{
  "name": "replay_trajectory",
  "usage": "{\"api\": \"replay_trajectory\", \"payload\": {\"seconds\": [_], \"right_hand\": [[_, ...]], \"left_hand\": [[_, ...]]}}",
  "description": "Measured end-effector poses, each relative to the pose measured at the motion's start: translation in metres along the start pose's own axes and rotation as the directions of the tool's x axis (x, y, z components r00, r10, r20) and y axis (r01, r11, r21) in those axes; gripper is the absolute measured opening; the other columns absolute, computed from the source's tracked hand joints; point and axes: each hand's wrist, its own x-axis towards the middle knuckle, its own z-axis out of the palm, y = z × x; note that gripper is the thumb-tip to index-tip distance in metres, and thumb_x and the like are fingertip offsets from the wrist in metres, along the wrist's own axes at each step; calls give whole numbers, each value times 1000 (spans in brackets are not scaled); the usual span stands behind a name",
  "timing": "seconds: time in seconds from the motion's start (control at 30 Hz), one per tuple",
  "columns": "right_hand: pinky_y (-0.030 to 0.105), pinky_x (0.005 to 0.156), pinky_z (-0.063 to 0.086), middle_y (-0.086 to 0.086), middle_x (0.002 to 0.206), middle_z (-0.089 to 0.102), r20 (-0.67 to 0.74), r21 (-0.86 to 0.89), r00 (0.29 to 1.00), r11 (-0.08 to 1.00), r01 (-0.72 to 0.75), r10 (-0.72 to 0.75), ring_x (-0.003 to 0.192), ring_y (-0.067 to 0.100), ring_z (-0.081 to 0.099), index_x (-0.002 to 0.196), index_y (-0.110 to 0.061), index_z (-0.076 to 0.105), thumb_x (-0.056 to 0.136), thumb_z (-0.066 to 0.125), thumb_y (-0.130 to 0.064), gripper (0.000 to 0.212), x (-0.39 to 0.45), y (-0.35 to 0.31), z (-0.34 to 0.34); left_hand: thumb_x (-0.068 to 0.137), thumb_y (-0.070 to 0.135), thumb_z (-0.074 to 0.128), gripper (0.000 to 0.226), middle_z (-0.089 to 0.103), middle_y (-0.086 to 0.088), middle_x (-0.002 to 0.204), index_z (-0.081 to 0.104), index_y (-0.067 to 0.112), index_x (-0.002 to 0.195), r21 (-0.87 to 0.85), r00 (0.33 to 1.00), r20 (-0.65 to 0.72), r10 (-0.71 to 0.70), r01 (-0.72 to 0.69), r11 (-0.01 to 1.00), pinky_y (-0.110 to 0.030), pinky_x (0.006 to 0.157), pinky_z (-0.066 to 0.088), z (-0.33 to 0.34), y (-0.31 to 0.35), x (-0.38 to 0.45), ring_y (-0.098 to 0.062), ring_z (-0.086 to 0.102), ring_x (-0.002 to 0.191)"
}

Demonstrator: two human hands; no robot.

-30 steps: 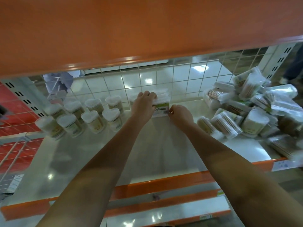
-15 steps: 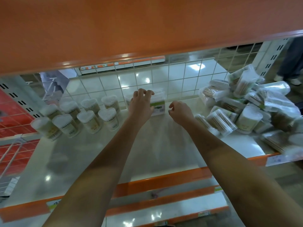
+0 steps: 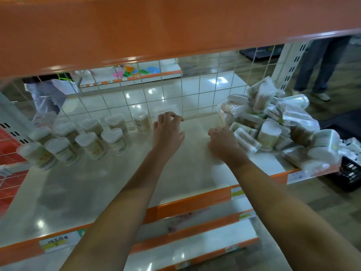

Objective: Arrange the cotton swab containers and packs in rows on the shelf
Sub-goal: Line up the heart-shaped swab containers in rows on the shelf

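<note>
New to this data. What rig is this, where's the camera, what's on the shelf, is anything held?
There is no machine here: a person works with two bare hands, and one wide-angle camera worn on the head looks forward and down, so both forearms reach in from the bottom of the picture. The orange band across the top is the shelf above. On the pale shelf board, clear heart-shaped tubs of cotton swabs with white lids stand in two rows at the left. A loose heap of plastic-wrapped swab packs and round tubs lies at the right. The left hand reaches toward the wire grid at the back, fingers loosely bent and holding nothing I can see. The right hand is at the heap's edge; whether it grips a pack is unclear.
</note>
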Motion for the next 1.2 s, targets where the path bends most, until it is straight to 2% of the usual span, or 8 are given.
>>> {"api": "replay_trajectory", "payload": {"seconds": [0.23, 0.4, 0.5, 0.6, 0.73, 0.9, 1.1, 1.2], "right_hand": [[37, 88, 45, 12, 118, 54, 22, -22, 999, 999, 38, -38, 114, 32, 50, 120, -7, 51, 92, 37, -5, 30, -17, -2, -1], [34, 82, 44, 10, 108, 57, -29, 192, 997, 979, 71, -67, 102, 27, 54, 108, -9, 60, 90, 50, -16, 21, -19, 6, -1], [25, 75, 36, 3, 103, 56, -80, 437, 996, 896, 78, -48, 92, 18, 52, 103, -8, 62, 85, 64, -26, 26, -26, 12, -12], [23, 76, 38, 4, 104, 60, -86, 633, 996, 770, 75, -26, 95, 17, 55, 107, -6, 60, 83, 70, -29, 34, -42, 16, -28], [20, 71, 38, 6, 104, 65, -85, 659, 996, 748, 73, -23, 90, 15, 58, 103, -7, 62, 84, 69, -28, 29, -58, 19, -34], [25, 74, 43, 1, 106, 62, -42, 695, 999, 717, 46, -24, 92, 16, 58, 100, -16, 60, 84, 68, -31, 23, -74, 22, -31], [35, 85, 53, 3, 112, 62, -32, 816, 999, 576, 40, -24, 101, 16, 62, 97, -22, 57, 84, 69, -30, 19, -92, 18, -31], [26, 79, 52, 0, 114, 62, -48, 860, 999, 507, 51, -18, 100, 12, 62, 96, -25, 56, 85, 67, -29, 16, -97, 14, -34]], "left_hand": [[86, 28, 59, 38, 44, -3, 129, 54, 21, 124, -36, 999, 47, -18, 19, 999, -34, 101, 28, 7, 10, -27, -22, 36, 126], [88, 29, 59, 37, 44, -3, 132, 54, 20, 124, -65, 996, 93, -10, 16, 998, -34, 104, 28, 7, 12, -41, -22, 35, 129], [88, 30, 60, 36, 47, -2, 127, 55, 20, 123, -83, 994, 112, -8, 17, 996, -34, 104, 31, 6, 14, -47, -22, 38, 127], [89, 29, 59, 34, 48, -2, 126, 56, 20, 121, -106, 993, 114, -6, 19, 994, -35, 103, 32, 5, 17, -55, -23, 39, 126], [90, 28, 58, 32, 49, -2, 128, 56, 19, 121, -124, 992, 127, -15, 31, 992, -33, 102, 32, 1, 25, -68, -21, 39, 125], [93, 29, 54, 29, 49, 0, 128, 55, 23, 121, -133, 974, 210, -82, 111, 985, -31, 101, 31, -3, 36, -88, -19, 39, 123], [94, 32, 51, 27, 48, 2, 128, 54, 25, 119, -127, 953, 264, -151, 189, 974, -31, 102, 28, -11, 43, -116, -19, 38, 125], [94, 32, 50, 27, 49, 2, 126, 55, 24, 119, -117, 955, 237, -178, 210, 971, -29, 101, 29, -15, 43, -130, -19, 40, 123]]}}
